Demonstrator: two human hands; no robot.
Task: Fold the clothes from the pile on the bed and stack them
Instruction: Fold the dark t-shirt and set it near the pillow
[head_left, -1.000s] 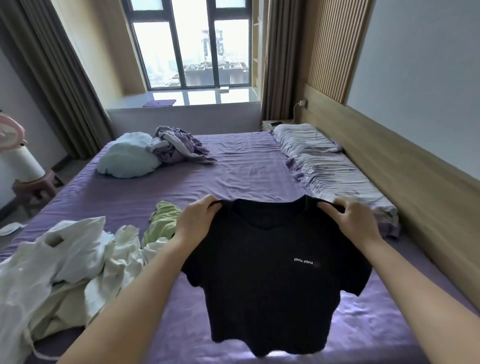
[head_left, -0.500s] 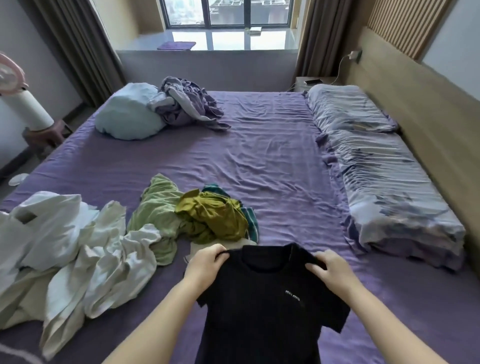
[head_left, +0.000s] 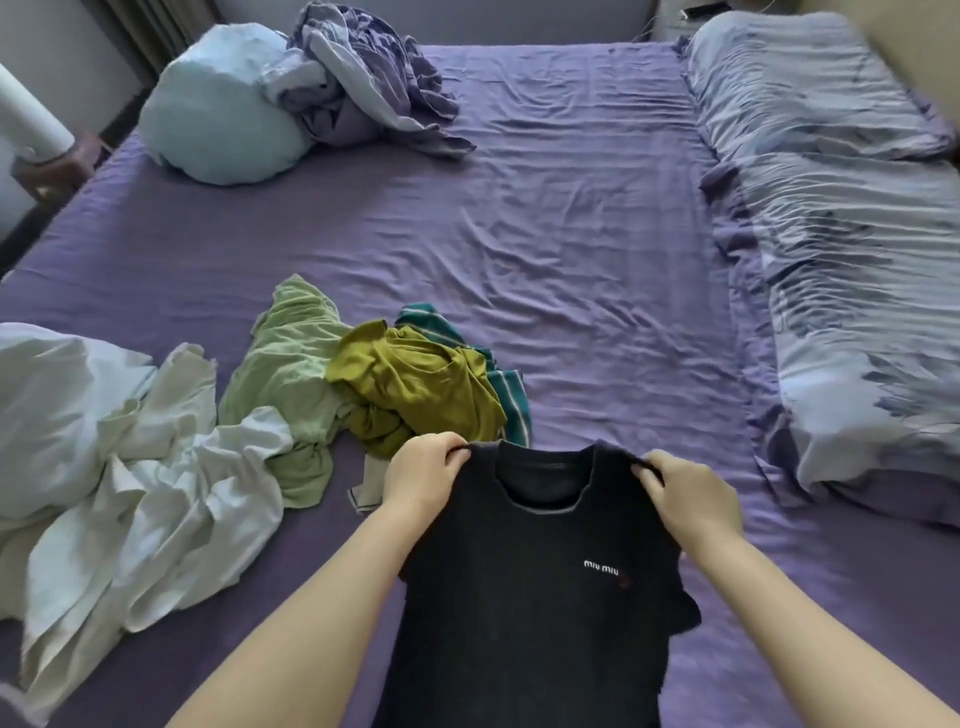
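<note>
You are barely started: your left hand (head_left: 423, 475) and right hand (head_left: 693, 496) each grip a shoulder of the unfolded black T-shirt (head_left: 540, 597) above the bed (head_left: 571, 208), the pile (head_left: 363, 384) waits beside it, and no stack shows.

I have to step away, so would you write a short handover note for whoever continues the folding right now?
Left hand and right hand each pinch a shoulder of the black T-shirt, held front-up over the purple bed sheet.
Unfolded pile to the left: olive top, light green garment, teal striped piece, white clothes.
Done: no folded stack visible.
Left: lay the shirt flat, fold it, start the stack, then the pile.
</note>
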